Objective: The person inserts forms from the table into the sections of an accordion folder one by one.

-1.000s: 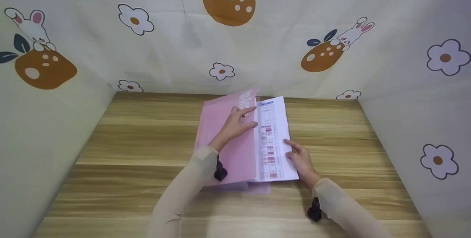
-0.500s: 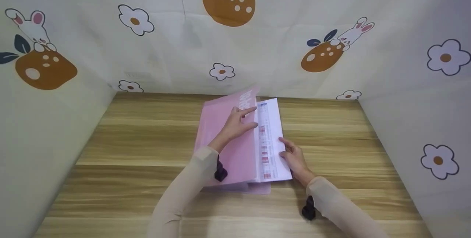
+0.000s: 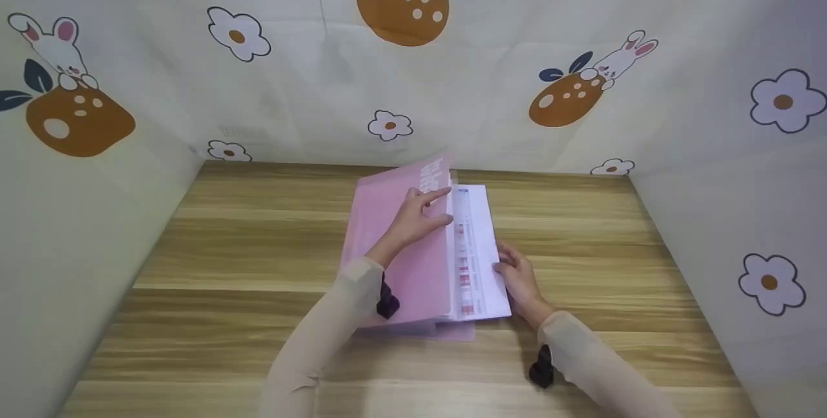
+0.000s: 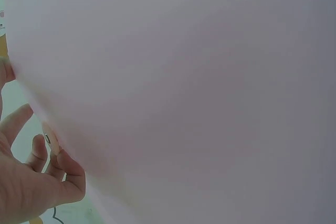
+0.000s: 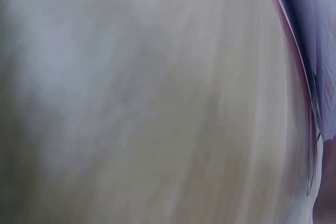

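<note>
A pink folder (image 3: 394,276) lies on the wooden table, its front cover lifted at the right edge. My left hand (image 3: 413,218) holds that edge, thumb and index finger apart along it; in the left wrist view the pale cover hides much of the scene beside the left hand (image 4: 31,187). White printed sheets (image 3: 484,243) with a column of red and blue marks stick out from under the cover. My right hand (image 3: 520,282) grips the sheets' right edge, thumb on top, other fingers partly hidden. Only a sliver of the right hand (image 5: 326,182) shows in the right wrist view.
The wooden table (image 3: 226,256) surrounds the folder. Pale cloth walls (image 3: 310,95) printed with rabbits, oranges and flowers enclose it at the back and both sides. A lower pink layer (image 3: 452,332) pokes out below the folder's front edge.
My right hand has moved left with the sheets, so less of them shows beyond the cover. Their far end has also come nearer. The left hand stays on the cover.
</note>
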Available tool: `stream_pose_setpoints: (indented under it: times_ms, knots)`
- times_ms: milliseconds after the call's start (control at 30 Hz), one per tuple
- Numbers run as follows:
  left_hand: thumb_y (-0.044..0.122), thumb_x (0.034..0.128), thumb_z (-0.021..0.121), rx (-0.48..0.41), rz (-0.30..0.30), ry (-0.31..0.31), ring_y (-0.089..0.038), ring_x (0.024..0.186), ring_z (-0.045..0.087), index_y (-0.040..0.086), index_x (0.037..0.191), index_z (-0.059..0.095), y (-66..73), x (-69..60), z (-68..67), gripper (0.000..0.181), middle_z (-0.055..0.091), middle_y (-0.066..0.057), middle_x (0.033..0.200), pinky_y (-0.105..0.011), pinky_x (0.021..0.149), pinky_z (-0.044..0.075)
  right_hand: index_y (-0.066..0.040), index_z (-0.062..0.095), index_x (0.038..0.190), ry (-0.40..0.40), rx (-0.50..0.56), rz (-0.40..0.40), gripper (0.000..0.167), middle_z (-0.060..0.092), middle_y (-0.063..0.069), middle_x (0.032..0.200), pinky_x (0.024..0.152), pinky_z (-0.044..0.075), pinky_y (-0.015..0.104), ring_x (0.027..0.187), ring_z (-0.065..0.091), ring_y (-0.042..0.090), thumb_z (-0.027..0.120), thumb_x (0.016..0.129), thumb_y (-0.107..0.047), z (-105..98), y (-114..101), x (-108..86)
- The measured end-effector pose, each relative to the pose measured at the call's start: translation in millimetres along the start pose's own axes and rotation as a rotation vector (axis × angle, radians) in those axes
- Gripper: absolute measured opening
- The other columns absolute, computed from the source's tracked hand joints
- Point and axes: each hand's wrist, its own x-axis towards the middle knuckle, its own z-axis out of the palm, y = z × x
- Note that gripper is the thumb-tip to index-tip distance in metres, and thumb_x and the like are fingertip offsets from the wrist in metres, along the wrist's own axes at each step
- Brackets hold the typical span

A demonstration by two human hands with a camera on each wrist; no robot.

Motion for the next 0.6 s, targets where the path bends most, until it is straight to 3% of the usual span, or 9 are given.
stream_pose_setpoints:
  times_ms: [200, 433, 600]
  knots:
    - [0.025, 0.0738, 0.068, 0.0, -0.022, -0.012, -0.019, 0.081, 0.036, 0.02, 0.125, 0.052, 0.5, 0.5, -0.7, 0.054, 0.036, -0.007, 0.089, -0.027, 0.064, 0.03, 0.003, 0.046, 0.123, -0.052, 0.077, 0.057, 0.05, 0.053, 0.021, 0.109, 0.071, 0.042, 0.03, 0.092, 0.051, 0.023, 0.042, 0.075, 0.013, 7, 0, -0.7]
    - [0.024, 0.0737, 0.068, -0.008, -0.036, -0.009, -0.019, 0.081, 0.037, 0.019, 0.125, 0.053, 1.2, 0.6, -0.2, 0.054, 0.036, -0.008, 0.09, -0.028, 0.064, 0.032, 0.001, 0.044, 0.126, -0.103, 0.081, 0.087, 0.051, 0.052, 0.019, 0.111, 0.072, 0.043, 0.033, 0.093, 0.052, 0.024, 0.043, 0.076, 0.012, 13, -2, -2.3]
    - [0.023, 0.0728, 0.069, -0.01, -0.013, 0.002, -0.019, 0.079, 0.037, 0.017, 0.124, 0.053, 0.2, 0.4, 0.4, 0.054, 0.036, -0.008, 0.089, -0.028, 0.064, 0.032, 0.001, 0.04, 0.129, -0.192, 0.163, 0.116, 0.056, 0.052, 0.019, 0.11, 0.073, 0.044, 0.038, 0.092, 0.053, 0.025, 0.041, 0.074, 0.012, 18, -2, -4.3]
